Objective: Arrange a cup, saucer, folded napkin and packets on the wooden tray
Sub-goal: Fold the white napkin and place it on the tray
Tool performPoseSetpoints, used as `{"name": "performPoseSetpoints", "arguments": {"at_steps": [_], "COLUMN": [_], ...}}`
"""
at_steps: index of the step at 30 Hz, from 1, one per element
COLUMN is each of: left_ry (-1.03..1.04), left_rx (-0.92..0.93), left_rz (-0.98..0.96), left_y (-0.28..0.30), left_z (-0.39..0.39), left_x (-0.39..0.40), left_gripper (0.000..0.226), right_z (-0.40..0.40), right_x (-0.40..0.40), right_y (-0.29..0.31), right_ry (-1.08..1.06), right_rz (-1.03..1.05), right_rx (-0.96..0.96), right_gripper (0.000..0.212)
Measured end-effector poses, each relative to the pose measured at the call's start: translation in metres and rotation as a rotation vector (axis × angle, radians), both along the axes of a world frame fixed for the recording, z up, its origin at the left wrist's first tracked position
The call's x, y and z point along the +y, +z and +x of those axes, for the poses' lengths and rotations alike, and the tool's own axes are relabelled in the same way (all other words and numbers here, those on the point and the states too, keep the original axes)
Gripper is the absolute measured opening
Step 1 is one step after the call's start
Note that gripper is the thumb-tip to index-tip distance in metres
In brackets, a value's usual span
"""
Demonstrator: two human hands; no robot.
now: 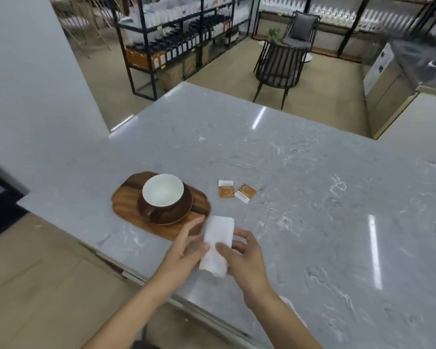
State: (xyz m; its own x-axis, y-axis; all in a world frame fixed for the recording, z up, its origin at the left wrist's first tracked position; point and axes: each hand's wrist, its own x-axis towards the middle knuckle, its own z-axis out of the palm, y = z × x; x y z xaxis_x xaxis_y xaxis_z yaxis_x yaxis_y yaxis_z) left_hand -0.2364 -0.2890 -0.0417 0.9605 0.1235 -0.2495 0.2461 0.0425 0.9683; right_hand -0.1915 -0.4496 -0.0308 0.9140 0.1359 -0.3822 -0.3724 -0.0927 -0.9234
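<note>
A wooden tray (pixel 126 197) lies on the grey marble counter. On it sits a brown saucer (pixel 184 212) carrying a brown cup (pixel 163 190) with a white inside. A folded white napkin (pixel 218 238) is held just right of the tray's near corner. My left hand (pixel 184 253) holds its left side with thumb on top, and my right hand (pixel 244 258) grips its right side. Two orange-and-white packets (pixel 226 188) (pixel 246 193) lie flat on the counter to the right of the tray.
The marble counter (pixel 312 197) stretches far to the right and back. Its near edge runs diagonally below my wrists. A white wall stands at the left. Black shelving and dark chairs stand on the floor beyond the counter.
</note>
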Motion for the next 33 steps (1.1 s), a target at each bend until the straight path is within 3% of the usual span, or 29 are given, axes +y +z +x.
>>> {"name": "performPoseSetpoints", "arguments": {"at_steps": [6,12,21,24,29,33], "left_ry": [-0.092,-0.234,-0.307,-0.245,-0.227,-0.314], "left_rx": [-0.016,0.029,0.026,0.042,0.056,-0.063], "left_rz": [-0.021,-0.066,-0.154,-0.124,-0.028,0.341], "left_y": [0.007,0.011,0.012,-0.001,-0.027,-0.041], "left_z": [-0.005,0.004,0.039,0.06,0.101,0.114], "left_x": [0.108,0.212,0.294,0.307,0.31,0.31], "left_gripper": [0.041,0.044,0.048,0.049,0.051,0.05], "right_z": [-0.012,-0.031,-0.021,-0.008,0.005,0.002], "right_x": [0.107,0.197,0.282,0.303,0.325,0.333], "right_y": [0.001,0.0,0.008,0.0,-0.022,-0.039], "right_ry": [-0.034,-0.166,-0.309,-0.248,-0.024,0.041], "right_rz": [0.033,0.043,0.064,-0.091,-0.659,-0.933], "right_rx": [0.011,0.047,-0.051,-0.136,-0.385,-0.49], "right_gripper": [0.032,0.032,0.035,0.033,0.041,0.041]}}
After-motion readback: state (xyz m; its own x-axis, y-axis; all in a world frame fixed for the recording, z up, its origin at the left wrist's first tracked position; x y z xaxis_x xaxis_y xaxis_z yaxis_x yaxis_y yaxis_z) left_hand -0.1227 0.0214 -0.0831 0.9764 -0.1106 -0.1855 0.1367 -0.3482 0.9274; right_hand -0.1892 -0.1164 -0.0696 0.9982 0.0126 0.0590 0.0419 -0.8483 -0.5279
